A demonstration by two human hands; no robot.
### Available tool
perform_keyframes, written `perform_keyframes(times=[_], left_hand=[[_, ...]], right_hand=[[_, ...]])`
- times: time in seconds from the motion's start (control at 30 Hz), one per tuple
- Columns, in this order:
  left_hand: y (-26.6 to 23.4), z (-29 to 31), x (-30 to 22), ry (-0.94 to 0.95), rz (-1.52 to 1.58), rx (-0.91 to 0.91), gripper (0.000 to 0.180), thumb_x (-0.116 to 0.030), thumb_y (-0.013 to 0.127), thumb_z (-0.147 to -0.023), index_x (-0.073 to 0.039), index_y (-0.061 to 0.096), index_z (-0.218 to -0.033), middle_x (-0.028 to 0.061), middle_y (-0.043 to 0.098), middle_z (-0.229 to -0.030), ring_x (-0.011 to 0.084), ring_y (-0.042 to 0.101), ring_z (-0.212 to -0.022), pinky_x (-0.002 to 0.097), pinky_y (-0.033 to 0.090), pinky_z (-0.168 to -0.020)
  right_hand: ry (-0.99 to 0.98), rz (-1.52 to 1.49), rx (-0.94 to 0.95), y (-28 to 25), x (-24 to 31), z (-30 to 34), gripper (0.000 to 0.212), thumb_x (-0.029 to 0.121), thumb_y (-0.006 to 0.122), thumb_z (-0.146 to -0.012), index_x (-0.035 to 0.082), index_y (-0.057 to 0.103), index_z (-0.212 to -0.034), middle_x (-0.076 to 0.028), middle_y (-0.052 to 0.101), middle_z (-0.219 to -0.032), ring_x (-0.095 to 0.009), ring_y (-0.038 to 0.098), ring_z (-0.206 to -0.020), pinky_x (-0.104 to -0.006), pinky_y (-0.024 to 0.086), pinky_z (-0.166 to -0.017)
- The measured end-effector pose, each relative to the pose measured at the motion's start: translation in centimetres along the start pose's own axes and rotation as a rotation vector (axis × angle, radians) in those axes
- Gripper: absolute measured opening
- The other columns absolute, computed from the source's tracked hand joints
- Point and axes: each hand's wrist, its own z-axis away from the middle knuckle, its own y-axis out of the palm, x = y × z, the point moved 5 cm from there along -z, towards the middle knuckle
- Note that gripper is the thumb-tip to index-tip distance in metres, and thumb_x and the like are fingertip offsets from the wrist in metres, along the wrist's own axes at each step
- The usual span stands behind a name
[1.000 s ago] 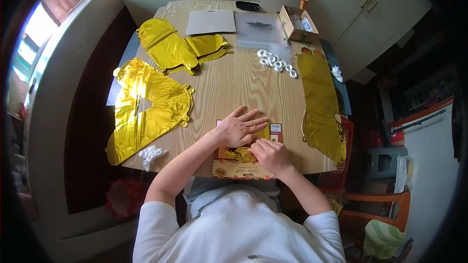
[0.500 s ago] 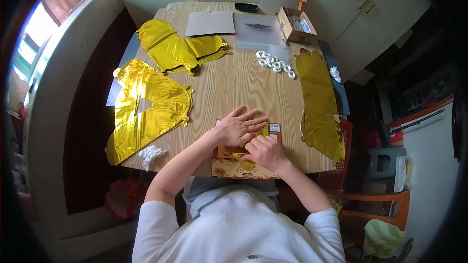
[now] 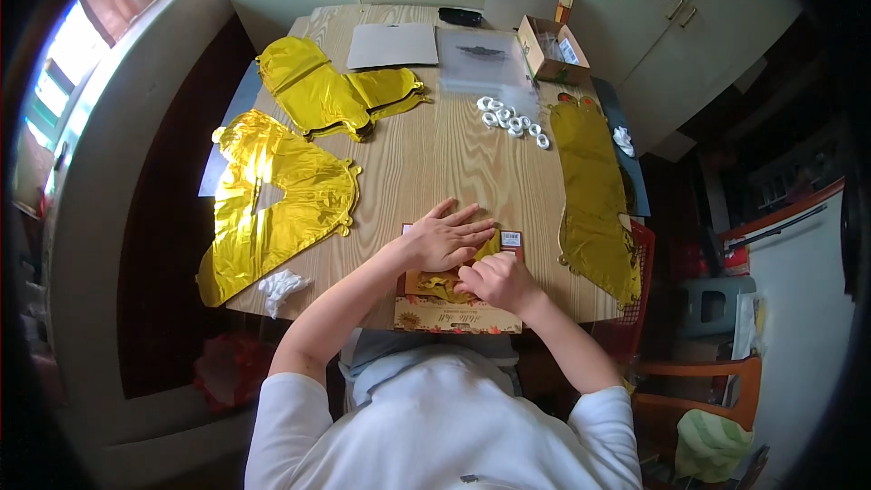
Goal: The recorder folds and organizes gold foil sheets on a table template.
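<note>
A gold foil balloon [image 3: 442, 288], crumpled and folded small, lies on a printed brown and cream card [image 3: 454, 313] at the table's near edge. Over its upper left part my left hand [image 3: 447, 238] is spread flat, fingers pointing away to the right. My right hand [image 3: 497, 279] is closed beside it, knuckles up, with the foil at its curled fingers; the fingertips themselves are hidden. Foil shows again between the two hands near the card's far edge.
Flat gold foil balloons lie at far left [image 3: 336, 91], left [image 3: 272, 200] and right [image 3: 594, 191]. White ribbon rolls [image 3: 514, 121] sit right of centre. Behind them are a clear plastic sheet [image 3: 481, 59], a grey board [image 3: 392, 44] and an open box [image 3: 555, 59]. Crumpled tissue [image 3: 283, 290] rests front left.
My right hand has shifted slightly right and turned. The foil that overlapped the card's front part has drawn back, uncovering more print. My left hand stays in place.
</note>
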Motion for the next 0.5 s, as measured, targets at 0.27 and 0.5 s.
perform_keyframes(times=[0.27,0.5], left_hand=[[-0.1,0.1,0.1,0.0,0.018,0.007,0.059,-0.034,0.027,-0.096,-0.021,0.029,-0.153,-0.004,0.021,-0.161,0.0256,0.012,-0.15,0.0537,0.004,-0.12],[0.1,-0.1,0.2,0.005,0.011,0.016,0.059,-0.035,0.027,-0.096,-0.02,0.029,-0.153,-0.0041,0.021,-0.161,0.0254,0.012,-0.15,0.0536,0.004,-0.12]], right_hand=[[0.007,0.17,-0.022,-1.0,1.3,-1.2,0.011,0.015,0.062,-0.073,0.013,0.052,-0.071,0.0,0.046,-0.064,-0.015,0.052,-0.063,-0.0301,0.041,-0.054],[0.173,0.23,0.015,0.3,1.8,-0.4,0.01,0.016,0.061,-0.076,0.012,0.052,-0.072,-0.001,0.046,-0.069,-0.016,0.051,-0.067,-0.0307,0.041,-0.057]])
